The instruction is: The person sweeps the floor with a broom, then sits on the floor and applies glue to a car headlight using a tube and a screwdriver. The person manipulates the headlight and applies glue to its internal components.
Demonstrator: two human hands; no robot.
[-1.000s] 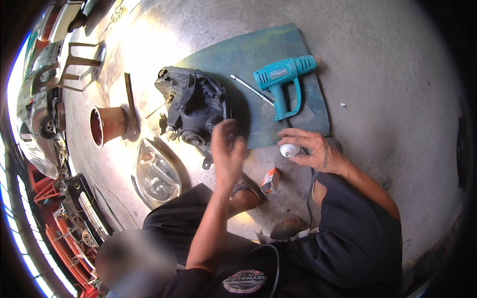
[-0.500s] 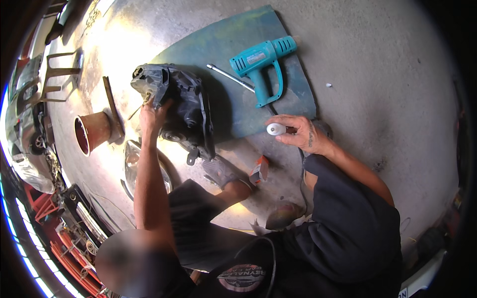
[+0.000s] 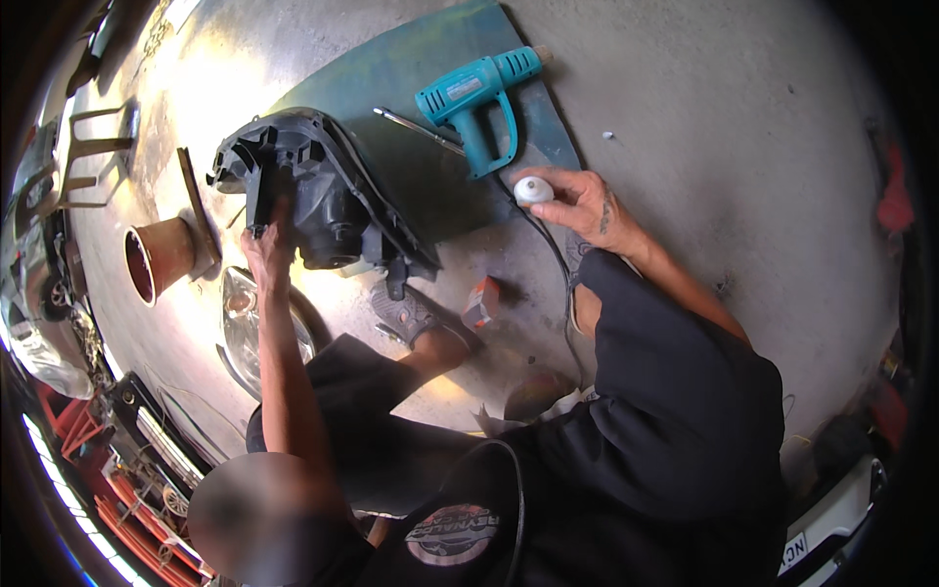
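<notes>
My left hand (image 3: 266, 252) grips the near-left edge of a black headlight housing (image 3: 337, 191), which it holds up tilted over the panel's left side. Some of the fingers are hidden behind the housing. My right hand (image 3: 585, 203) is closed around a white tube or bottle (image 3: 533, 190) with a small tip, pointing up toward the view. Beyond that hand a teal heat gun (image 3: 479, 93) lies on a greenish flat panel (image 3: 391, 73). A silver, rod-like tool (image 3: 411, 127) lies partly under the heat gun's handle.
A clear headlight lens (image 3: 240, 318) is on the floor beside my left forearm. Near my foot stands a small orange-and-white box (image 3: 481, 301). A brown bucket (image 3: 166, 256) lies at the left, by a chair (image 3: 98, 147). The black cord (image 3: 558, 254) runs past my right hand.
The headlight housing has turned and tipped in my left hand, showing more of its back. The white tube now points more upward. The whole view has shifted slightly.
</notes>
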